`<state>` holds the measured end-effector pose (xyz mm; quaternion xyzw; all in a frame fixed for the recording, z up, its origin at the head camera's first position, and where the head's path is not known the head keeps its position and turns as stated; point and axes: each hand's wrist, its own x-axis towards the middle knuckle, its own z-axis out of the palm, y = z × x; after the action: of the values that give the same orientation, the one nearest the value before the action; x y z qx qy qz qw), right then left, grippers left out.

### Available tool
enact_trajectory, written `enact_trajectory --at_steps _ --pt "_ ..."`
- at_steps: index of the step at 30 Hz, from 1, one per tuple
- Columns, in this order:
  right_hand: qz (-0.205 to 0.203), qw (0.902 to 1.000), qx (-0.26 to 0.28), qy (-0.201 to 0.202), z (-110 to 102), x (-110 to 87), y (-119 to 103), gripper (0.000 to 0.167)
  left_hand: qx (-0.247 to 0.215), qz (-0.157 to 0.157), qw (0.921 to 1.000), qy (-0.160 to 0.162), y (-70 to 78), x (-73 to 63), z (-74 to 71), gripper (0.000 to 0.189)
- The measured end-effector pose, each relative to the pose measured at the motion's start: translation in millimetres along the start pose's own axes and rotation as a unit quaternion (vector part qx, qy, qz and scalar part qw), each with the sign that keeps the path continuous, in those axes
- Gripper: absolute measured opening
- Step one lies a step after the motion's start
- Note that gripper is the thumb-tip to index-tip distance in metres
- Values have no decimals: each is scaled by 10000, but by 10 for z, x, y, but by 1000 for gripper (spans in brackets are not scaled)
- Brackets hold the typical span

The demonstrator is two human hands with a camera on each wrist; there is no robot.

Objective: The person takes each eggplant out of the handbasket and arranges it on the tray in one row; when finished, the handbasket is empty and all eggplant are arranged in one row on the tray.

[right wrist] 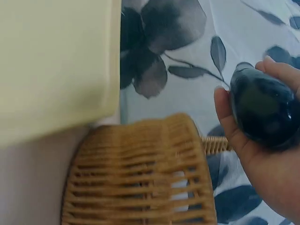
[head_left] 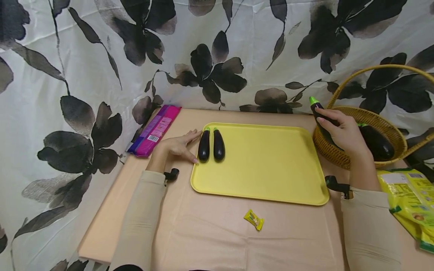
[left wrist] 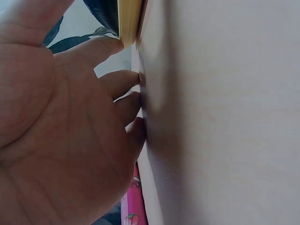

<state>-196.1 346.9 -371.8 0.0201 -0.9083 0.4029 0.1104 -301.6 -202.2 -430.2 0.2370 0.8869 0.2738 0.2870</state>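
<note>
In the head view my right hand point(head_left: 346, 131) holds a dark eggplant point(head_left: 318, 113) with a bright green top, above the left rim of a wicker basket point(head_left: 342, 160). Another eggplant point(head_left: 376, 143) lies inside that basket. The right wrist view shows the held eggplant point(right wrist: 265, 108) between thumb and fingers. Two eggplants point(head_left: 204, 146) point(head_left: 219, 146) lie side by side at the left end of a yellow tray point(head_left: 264, 162), green tops away from me. My left hand point(head_left: 178, 146) is at the tray's left edge, fingers spread, fingertips touching the table and the tray's side.
A pink and purple packet point(head_left: 156, 130) lies at the table's back left. A small yellow wrapped candy point(head_left: 253, 219) sits in front of the tray. Yellow-green bags point(head_left: 410, 203) lie at the right, before the basket. A floral curtain point(head_left: 257, 45) hangs behind the table.
</note>
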Motion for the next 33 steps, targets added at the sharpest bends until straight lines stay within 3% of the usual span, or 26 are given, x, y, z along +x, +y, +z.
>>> enact_trajectory --at_steps 11,24,33 --pt "-335 9973 109 -646 301 62 -185 51 1 36 10000 -8 -2 17 0 137" --pt "-771 9867 33 -1428 617 73 -296 67 -28 26 10000 -36 16 -9 -2 136" --pt "-860 9783 331 -1857 761 84 -379 70 103 13 9999 -33 5 5 -6 136"
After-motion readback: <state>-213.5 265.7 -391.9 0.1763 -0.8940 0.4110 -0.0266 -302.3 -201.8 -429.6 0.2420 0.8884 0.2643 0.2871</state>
